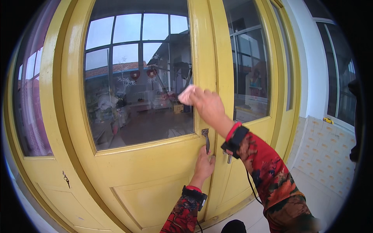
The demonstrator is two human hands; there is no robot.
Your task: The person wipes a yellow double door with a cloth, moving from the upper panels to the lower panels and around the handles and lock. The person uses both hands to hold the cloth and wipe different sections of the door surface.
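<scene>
In front of me is a yellow wooden door [157, 163] with a large glass pane [137, 116] in its upper half. My right hand [210, 107] grips a folded pink cloth [186, 95] at the pane's right edge; whether the cloth touches the glass I cannot tell. Below it, my left hand [204, 165] is closed around the lower part of a dark metal door handle [207, 139]. The handle's lower end is hidden by my fingers.
A second yellow door panel [224, 72] with glass adjoins on the right. Its metal handle [229, 158] is partly hidden by my right wrist. Keys [67, 180] hang at the left panel. A yellow toy car [328, 120] sits on the tiled ledge at far right.
</scene>
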